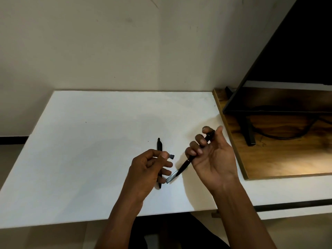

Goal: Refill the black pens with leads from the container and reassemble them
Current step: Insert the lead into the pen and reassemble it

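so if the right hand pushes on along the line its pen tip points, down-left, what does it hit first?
Likely the clear lead container: the pen in the right hand points its tip right at it. Contact unclear.

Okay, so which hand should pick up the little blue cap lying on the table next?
Left, probably. The left hand hovers right beside the small blue cap, with fingertips nearly touching it, though it may pinch something tiny. The right hand is busy gripping a black pen and sits farther off.
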A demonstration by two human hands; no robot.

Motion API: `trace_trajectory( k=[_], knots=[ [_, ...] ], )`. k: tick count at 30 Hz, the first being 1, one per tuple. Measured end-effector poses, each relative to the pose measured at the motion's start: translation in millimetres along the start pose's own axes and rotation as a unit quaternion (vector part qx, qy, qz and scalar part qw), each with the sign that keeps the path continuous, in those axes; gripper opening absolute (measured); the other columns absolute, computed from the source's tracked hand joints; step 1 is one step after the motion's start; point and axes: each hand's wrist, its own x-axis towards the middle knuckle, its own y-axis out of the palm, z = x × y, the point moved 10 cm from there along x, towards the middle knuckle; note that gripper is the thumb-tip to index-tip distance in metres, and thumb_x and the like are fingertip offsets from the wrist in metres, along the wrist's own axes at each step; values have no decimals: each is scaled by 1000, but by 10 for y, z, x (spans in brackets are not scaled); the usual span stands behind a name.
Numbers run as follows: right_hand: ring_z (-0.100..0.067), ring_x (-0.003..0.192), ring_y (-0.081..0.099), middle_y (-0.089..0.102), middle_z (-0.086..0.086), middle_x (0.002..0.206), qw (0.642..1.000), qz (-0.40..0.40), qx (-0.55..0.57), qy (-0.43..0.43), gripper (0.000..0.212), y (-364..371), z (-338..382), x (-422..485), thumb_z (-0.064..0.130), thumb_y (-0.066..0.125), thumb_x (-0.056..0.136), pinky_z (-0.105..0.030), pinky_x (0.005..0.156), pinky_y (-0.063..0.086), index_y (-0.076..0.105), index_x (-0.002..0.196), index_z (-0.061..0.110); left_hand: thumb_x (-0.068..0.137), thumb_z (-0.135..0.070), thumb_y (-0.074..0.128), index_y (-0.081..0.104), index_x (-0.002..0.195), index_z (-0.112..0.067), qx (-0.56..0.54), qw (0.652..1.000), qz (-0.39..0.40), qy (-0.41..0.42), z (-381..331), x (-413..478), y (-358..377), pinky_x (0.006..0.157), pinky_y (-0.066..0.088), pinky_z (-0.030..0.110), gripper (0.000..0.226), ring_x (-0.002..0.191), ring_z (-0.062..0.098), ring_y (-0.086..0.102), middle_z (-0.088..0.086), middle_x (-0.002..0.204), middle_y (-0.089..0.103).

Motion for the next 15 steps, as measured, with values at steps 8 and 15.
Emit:
trace_trajectory(
  k=[8,15],
  knots=[
    [-11,44,9,14,7,51,988,-26,151,2,37,-140,99,-37,28,35,92,-25,42,14,37,57,17,95,-18,63,79,88,-16,8,997,68,-39,53,-54,118,50,52,22,18,62,17,69,9,78,77],
    [-10,44,8,23,5,41,977,-53,204,-41,45,-239,190,-31,32,27,99,-23,41,13,38,58,17,87,-12,68,80,98,-12,-57,985,152,-65,60,-112,306,63,60,24,15,78,19,75,14,95,79]
  ],
)
